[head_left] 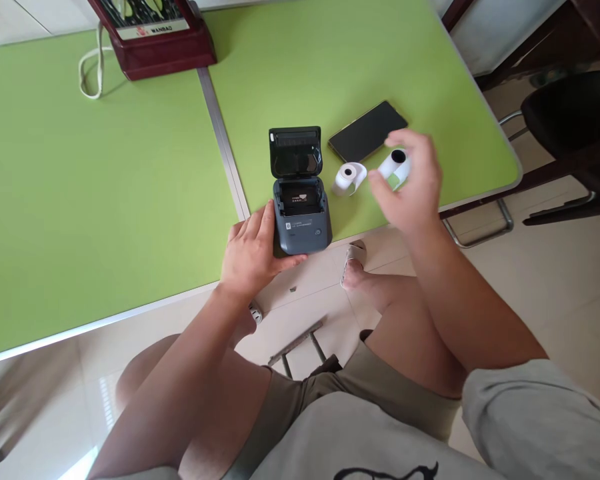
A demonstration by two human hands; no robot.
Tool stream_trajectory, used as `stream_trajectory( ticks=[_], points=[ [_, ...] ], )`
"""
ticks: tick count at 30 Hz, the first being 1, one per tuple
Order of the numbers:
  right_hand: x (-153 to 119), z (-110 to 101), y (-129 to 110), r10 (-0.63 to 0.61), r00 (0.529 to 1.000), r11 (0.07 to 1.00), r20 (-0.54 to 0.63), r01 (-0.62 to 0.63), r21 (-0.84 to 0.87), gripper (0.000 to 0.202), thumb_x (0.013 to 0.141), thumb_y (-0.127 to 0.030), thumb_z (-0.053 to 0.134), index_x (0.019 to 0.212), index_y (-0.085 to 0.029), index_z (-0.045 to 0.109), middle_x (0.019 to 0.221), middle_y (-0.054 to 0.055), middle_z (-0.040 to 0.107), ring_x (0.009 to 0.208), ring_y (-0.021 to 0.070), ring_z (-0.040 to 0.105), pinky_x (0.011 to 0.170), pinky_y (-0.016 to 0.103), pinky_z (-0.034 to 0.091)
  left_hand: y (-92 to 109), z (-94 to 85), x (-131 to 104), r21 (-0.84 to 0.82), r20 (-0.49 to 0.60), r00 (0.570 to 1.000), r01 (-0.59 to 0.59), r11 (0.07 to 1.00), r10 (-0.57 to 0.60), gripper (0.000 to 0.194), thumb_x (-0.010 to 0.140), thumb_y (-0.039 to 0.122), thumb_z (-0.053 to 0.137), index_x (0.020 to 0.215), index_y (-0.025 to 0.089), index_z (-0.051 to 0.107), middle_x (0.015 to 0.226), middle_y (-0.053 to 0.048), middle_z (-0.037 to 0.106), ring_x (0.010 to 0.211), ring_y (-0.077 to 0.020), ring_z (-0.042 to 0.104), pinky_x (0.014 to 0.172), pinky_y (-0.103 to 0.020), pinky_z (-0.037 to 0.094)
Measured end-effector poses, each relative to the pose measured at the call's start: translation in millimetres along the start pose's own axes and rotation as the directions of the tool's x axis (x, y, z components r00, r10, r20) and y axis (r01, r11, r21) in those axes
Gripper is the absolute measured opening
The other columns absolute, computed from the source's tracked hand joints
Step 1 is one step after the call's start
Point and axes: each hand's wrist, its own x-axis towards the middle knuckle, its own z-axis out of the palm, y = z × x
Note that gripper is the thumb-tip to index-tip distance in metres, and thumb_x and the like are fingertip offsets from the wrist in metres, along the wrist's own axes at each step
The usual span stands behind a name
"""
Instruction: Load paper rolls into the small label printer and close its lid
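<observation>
A dark grey label printer [303, 227] sits at the front edge of the table, its black lid [296, 152] raised and its inner bay in view. My left hand [250, 253] holds it by the near left corner, fingers along the side and thumb across the lower front. My right hand [413, 183], slightly blurred, hovers by a white paper roll [401, 170] with a dark core. Its thumb and index finger are spread apart; the other fingers are partly hidden. Between printer and that hand stands another white roll [347, 175] with a loose paper end.
A dark phone [369, 131] lies behind the rolls on the green table [105, 200]. A metal strip [223, 140] crosses the tabletop. At the back left stands a dark red appliance [165, 50] with a white cord [99, 63]. A black chair [575, 120] is at right.
</observation>
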Motion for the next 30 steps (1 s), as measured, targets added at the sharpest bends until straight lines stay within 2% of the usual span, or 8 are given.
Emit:
stream_trajectory(
  ticks=[4,10,13,17,20,23,26,30],
  points=[
    [0.6,22.8,-25.1,-0.048,0.986,0.999,0.158,0.045,0.024,0.054,0.095,-0.032,0.065,0.146,-0.026,0.047,0.151,0.018,0.05,0.142,0.0345,0.055,0.114,0.057,0.052,0.3,-0.7,0.3,0.006,0.003,1.0,0.003,1.0,-0.003,0.124,0.082,0.101,0.033,0.162,0.007,0.039,0.149,-0.026,0.061,0.129,-0.0409,0.065,0.107,-0.05,0.049],
    [7.5,58.9,7.3,-0.033,0.991,0.986,0.133,0.01,0.168,0.063,0.082,-0.029,0.081,0.137,-0.028,0.051,0.129,0.013,0.063,0.124,0.0372,0.063,0.109,0.064,0.053,0.0,0.4,-0.3,0.025,0.006,1.0,0.005,1.0,-0.005,0.117,0.086,0.097,0.033,0.161,0.007,0.04,0.148,-0.026,0.062,0.128,-0.0393,0.066,0.105,-0.047,0.049],
    [7.7,53.8,9.4,-0.03,0.998,0.965,0.056,0.014,0.262,0.063,0.082,-0.029,0.08,0.137,-0.03,0.048,0.117,0.008,0.069,0.111,0.0332,0.069,0.1,0.06,0.058,0.4,0.7,-0.5,0.017,0.01,1.0,-0.006,1.0,0.005,0.117,0.087,0.096,0.035,0.161,0.006,0.04,0.147,-0.027,0.062,0.129,-0.0394,0.065,0.107,-0.047,0.048],
    [5.3,31.1,-24.1,-0.072,0.994,0.924,-0.08,0.096,0.37,0.055,0.084,-0.03,0.076,0.132,-0.03,0.048,0.116,0.005,0.073,0.104,0.0282,0.074,0.091,0.053,0.063,1.1,0.9,-0.7,0.011,0.007,1.0,-0.011,1.0,0.011,0.117,0.088,0.095,0.035,0.161,0.004,0.039,0.148,-0.028,0.061,0.13,-0.0393,0.065,0.106,-0.048,0.048],
    [2.5,19.5,-56.2,-0.266,0.963,0.901,-0.04,0.263,0.346,0.028,0.092,-0.027,0.07,0.118,-0.03,0.06,0.118,0.006,0.076,0.11,0.0278,0.074,0.095,0.05,0.061,0.7,1.5,-1.3,0.014,0.009,1.0,-0.012,1.0,0.012,0.115,0.089,0.094,0.037,0.161,0.005,0.038,0.149,-0.027,0.061,0.128,-0.0389,0.065,0.106,-0.048,0.048],
    [2.1,22.5,-72.3,-0.393,0.919,0.88,0.031,0.366,0.303,0.029,0.095,-0.016,0.06,0.119,-0.03,0.066,0.122,0.006,0.077,0.114,0.0285,0.073,0.099,0.051,0.058,-0.3,2.4,-1.8,0.015,0.005,1.0,-0.023,1.0,0.023,0.115,0.089,0.094,0.038,0.162,0.005,0.038,0.15,-0.028,0.06,0.129,-0.0389,0.065,0.106,-0.048,0.048],
    [5.7,33.7,-70.5,-0.338,0.935,0.919,0.111,0.302,0.255,0.035,0.095,-0.013,0.058,0.125,-0.03,0.064,0.127,0.006,0.076,0.118,0.0306,0.072,0.102,0.053,0.055,-0.3,2.8,-1.9,0.016,-0.001,1.0,-0.028,0.999,0.028,0.116,0.088,0.094,0.038,0.161,0.004,0.038,0.15,-0.028,0.06,0.129,-0.0395,0.065,0.105,-0.048,0.049],
    [11.6,43.1,-61.3,-0.283,0.942,0.94,0.179,0.235,0.248,0.03,0.09,-0.016,0.067,0.117,-0.027,0.062,0.123,0.006,0.077,0.11,0.0318,0.073,0.102,0.054,0.054,1.9,2.1,-1.1,0.019,0.011,1.0,-0.024,1.0,0.024,0.118,0.088,0.095,0.036,0.161,0.002,0.038,0.15,-0.029,0.059,0.129,-0.0394,0.065,0.106,-0.048,0.048]
  ],
)
